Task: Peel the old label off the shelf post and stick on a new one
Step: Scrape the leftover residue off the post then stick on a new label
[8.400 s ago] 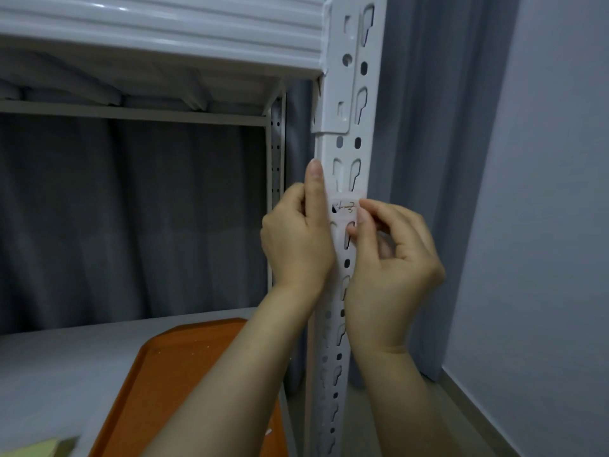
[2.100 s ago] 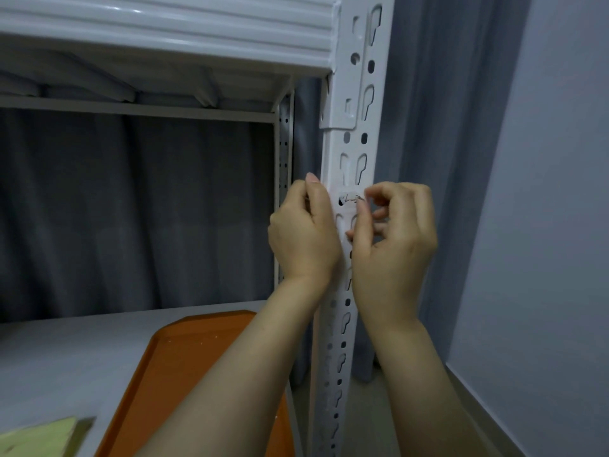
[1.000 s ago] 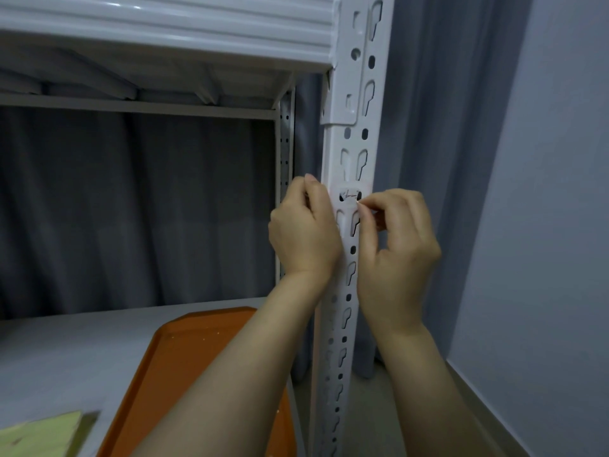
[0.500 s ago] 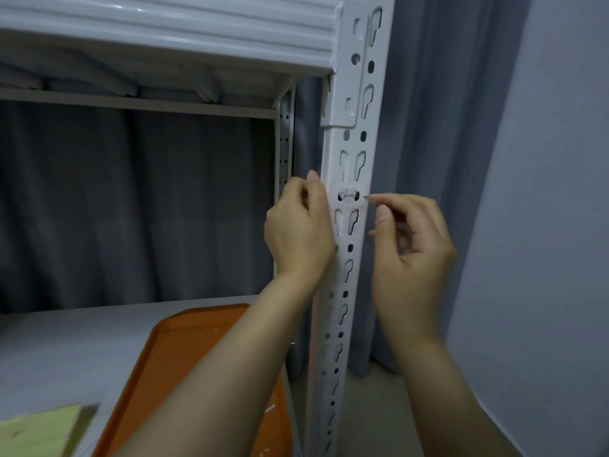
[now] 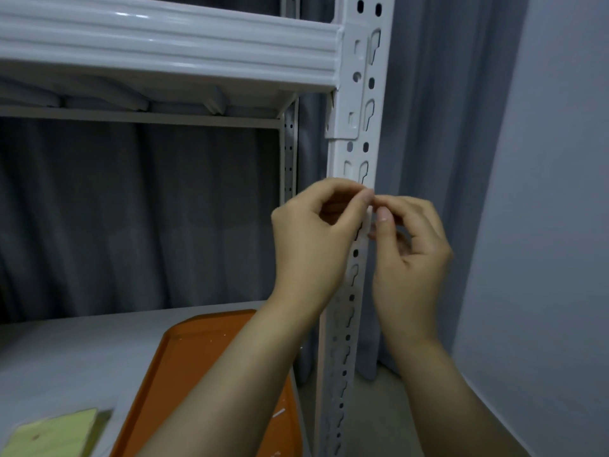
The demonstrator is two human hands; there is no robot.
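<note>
Here, shelf post (image 5: pixel 357 158) upright, long axis vertical.

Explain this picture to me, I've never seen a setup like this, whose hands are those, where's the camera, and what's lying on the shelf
No machine here: a person works bare-handed. One camera worn on their head looks forward and down, so you see their own arms. The left hand and right hand are raised in front of the white shelf post, the upright full of slots and holes. Their fingers are curled, with the fingertips meeting at the post. Whatever they pinch is hidden between them, so I can't confirm it's the label. On the grey lower shelf lies an orange tray, and a blurred pale yellow-green piece shows at the bottom-left corner. A grey curtain hangs behind.
</note>
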